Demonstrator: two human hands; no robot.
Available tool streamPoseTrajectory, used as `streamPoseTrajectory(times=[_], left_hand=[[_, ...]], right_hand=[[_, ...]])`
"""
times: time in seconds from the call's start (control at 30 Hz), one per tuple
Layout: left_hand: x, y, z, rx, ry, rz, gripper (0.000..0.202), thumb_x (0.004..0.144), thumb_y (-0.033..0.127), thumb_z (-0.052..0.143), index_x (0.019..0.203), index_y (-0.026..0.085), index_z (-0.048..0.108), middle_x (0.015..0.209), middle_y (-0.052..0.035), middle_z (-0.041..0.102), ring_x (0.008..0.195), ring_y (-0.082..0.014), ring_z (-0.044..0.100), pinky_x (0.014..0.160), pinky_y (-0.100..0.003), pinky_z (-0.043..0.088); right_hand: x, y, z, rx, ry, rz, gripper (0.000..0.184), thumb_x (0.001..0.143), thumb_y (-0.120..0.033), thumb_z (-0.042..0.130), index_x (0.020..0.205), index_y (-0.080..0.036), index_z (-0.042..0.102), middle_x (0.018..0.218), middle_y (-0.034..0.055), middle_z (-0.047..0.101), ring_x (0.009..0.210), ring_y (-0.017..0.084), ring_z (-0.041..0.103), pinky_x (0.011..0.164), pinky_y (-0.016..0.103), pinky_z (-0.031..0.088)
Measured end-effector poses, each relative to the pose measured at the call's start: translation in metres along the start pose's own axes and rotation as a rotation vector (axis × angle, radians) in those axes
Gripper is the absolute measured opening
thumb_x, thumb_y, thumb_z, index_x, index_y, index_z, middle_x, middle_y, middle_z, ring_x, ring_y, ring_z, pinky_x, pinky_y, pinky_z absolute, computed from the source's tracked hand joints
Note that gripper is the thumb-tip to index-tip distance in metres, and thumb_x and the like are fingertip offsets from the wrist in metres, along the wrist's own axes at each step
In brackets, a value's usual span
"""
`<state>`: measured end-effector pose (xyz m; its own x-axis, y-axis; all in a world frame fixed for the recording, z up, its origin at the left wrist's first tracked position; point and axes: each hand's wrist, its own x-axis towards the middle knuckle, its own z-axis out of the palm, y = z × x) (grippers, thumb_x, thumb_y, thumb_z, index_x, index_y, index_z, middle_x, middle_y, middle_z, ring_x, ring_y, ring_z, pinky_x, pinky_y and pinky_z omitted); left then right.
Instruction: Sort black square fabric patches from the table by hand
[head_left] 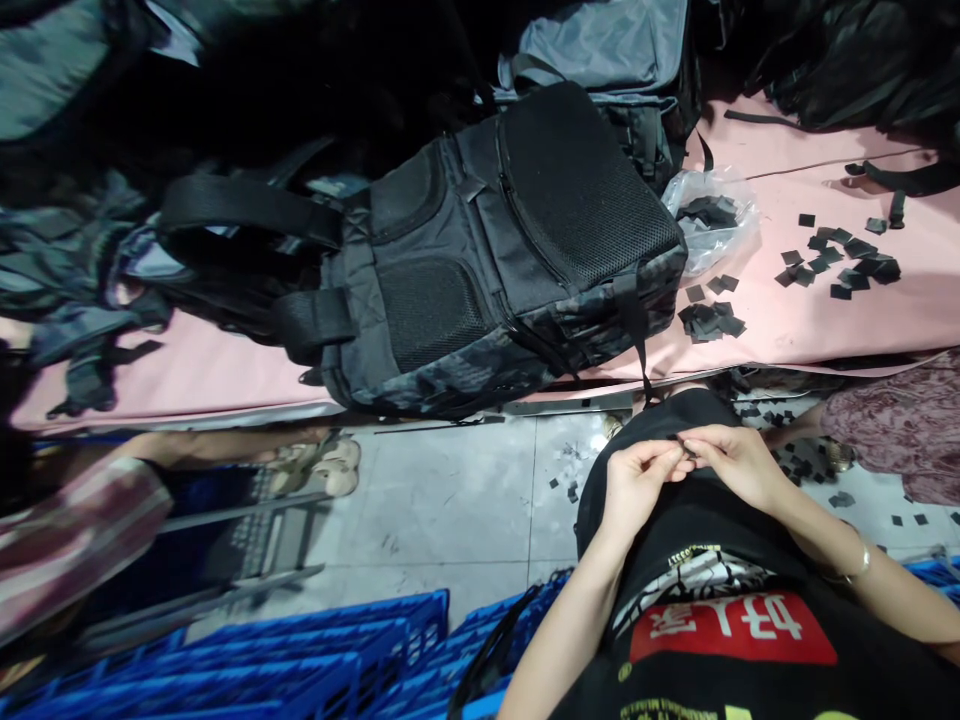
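Note:
My left hand point(637, 478) and my right hand point(731, 458) meet in front of my black shirt, fingertips pinched together on a small dark piece point(688, 452) that I can barely make out. A thin black strap point(639, 345) hangs from a black and camouflage backpack point(495, 260) down toward my hands. The backpack lies on its side on a pink table point(795, 330), just above and left of my hands.
Small black square pieces point(840, 260) lie scattered on the pink table, some in a clear plastic bag point(712, 220). More backpacks point(600, 50) are piled behind. Blue crates point(300, 650) sit on the grey floor. Other people stand at the left point(75, 530) and right point(900, 420).

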<state>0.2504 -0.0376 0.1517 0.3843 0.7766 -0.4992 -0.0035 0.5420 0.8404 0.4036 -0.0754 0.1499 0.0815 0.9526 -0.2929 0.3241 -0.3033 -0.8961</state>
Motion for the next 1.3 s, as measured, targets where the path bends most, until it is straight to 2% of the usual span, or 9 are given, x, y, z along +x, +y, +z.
streamPoseTrajectory(times=[0.2, 0.67, 0.93, 1.13, 1.3], left_hand=[[-0.001, 0.001, 0.0, 0.004, 0.009, -0.004, 0.027, 0.066, 0.034, 0.07, 0.079, 0.01, 0.071, 0.071, -0.0085, 0.071, 0.062, -0.0158, 0.066, 0.067, -0.03, 0.055], [0.0, 0.001, -0.002, 0.01, -0.018, 0.006, 0.028, 0.066, 0.035, 0.07, 0.077, 0.01, 0.071, 0.07, -0.0082, 0.071, 0.06, -0.0153, 0.064, 0.065, -0.03, 0.055], [0.0, 0.002, -0.001, 0.021, -0.031, 0.018, 0.027, 0.067, 0.035, 0.069, 0.078, 0.011, 0.071, 0.07, -0.008, 0.071, 0.061, -0.0142, 0.063, 0.065, -0.029, 0.054], [0.001, 0.0, -0.001, 0.033, -0.016, 0.031, 0.026, 0.067, 0.035, 0.069, 0.075, 0.011, 0.071, 0.069, -0.0082, 0.07, 0.059, -0.0145, 0.063, 0.063, -0.029, 0.054], [0.0, 0.003, 0.002, 0.041, -0.011, 0.047, 0.023, 0.068, 0.034, 0.068, 0.073, 0.011, 0.07, 0.067, -0.0068, 0.07, 0.059, -0.0138, 0.062, 0.064, -0.027, 0.053]], right_hand=[[-0.003, -0.001, 0.003, -0.048, 0.033, -0.021, 0.024, 0.085, -0.03, 0.05, 0.093, -0.026, 0.071, 0.094, 0.0007, 0.071, 0.082, 0.023, 0.068, 0.075, 0.036, 0.055], [-0.003, -0.004, 0.003, -0.089, 0.019, -0.046, 0.025, 0.085, -0.03, 0.048, 0.091, -0.026, 0.071, 0.089, 0.0006, 0.072, 0.075, 0.022, 0.068, 0.07, 0.034, 0.054], [-0.004, -0.006, 0.002, -0.1, 0.027, -0.045, 0.024, 0.085, -0.03, 0.048, 0.09, -0.026, 0.071, 0.089, 0.0012, 0.072, 0.082, 0.024, 0.067, 0.073, 0.036, 0.054], [-0.006, -0.011, 0.002, -0.121, 0.019, -0.071, 0.027, 0.086, -0.03, 0.044, 0.086, -0.026, 0.07, 0.083, 0.0, 0.072, 0.071, 0.021, 0.068, 0.066, 0.031, 0.054], [-0.008, -0.015, 0.002, -0.199, 0.049, -0.118, 0.029, 0.087, -0.031, 0.042, 0.081, -0.026, 0.07, 0.079, -0.0001, 0.072, 0.073, 0.021, 0.068, 0.065, 0.029, 0.052]])
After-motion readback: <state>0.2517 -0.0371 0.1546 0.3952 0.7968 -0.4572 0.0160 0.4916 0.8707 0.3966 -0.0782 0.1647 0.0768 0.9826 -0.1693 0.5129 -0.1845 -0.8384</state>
